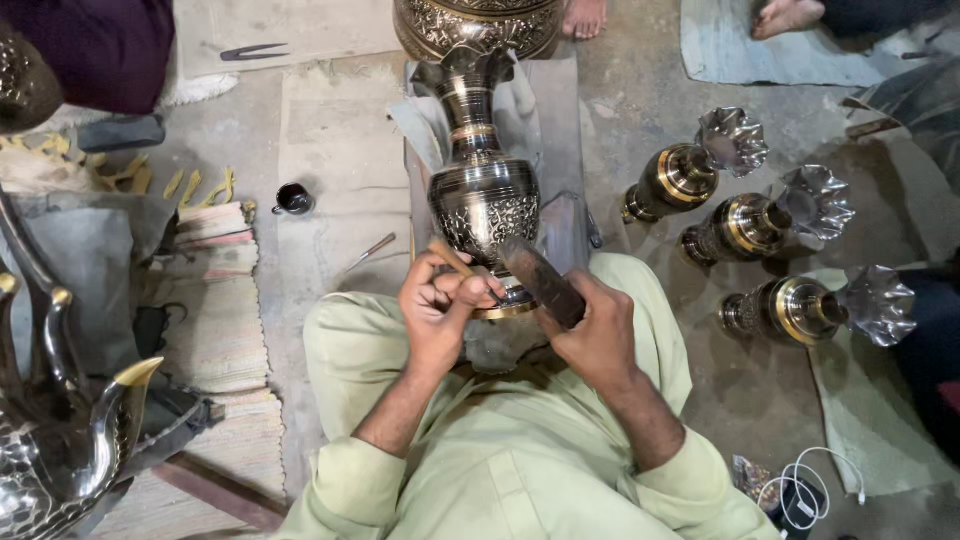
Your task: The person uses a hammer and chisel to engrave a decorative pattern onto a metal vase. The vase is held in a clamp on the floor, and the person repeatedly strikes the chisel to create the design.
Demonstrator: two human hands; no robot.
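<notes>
A dark engraved brass vase point(484, 190) lies tilted in front of me, its fluted mouth pointing away and its base near my knees. My left hand point(437, 305) pinches a thin chisel point(455, 262) whose tip rests against the vase's lower body. My right hand point(592, 330) grips a dark wooden mallet point(540, 283) just to the right of the chisel, close to the vase's foot. I sit cross-legged in pale green clothing.
Three similar vases point(700, 165) point(765, 218) point(815, 305) lie on the floor to the right. A larger engraved vessel point(478, 25) stands beyond the vase. A small dark cup point(293, 199) and a loose tool point(368, 251) lie to the left. Another person's bare feet point(787, 15) show at the top.
</notes>
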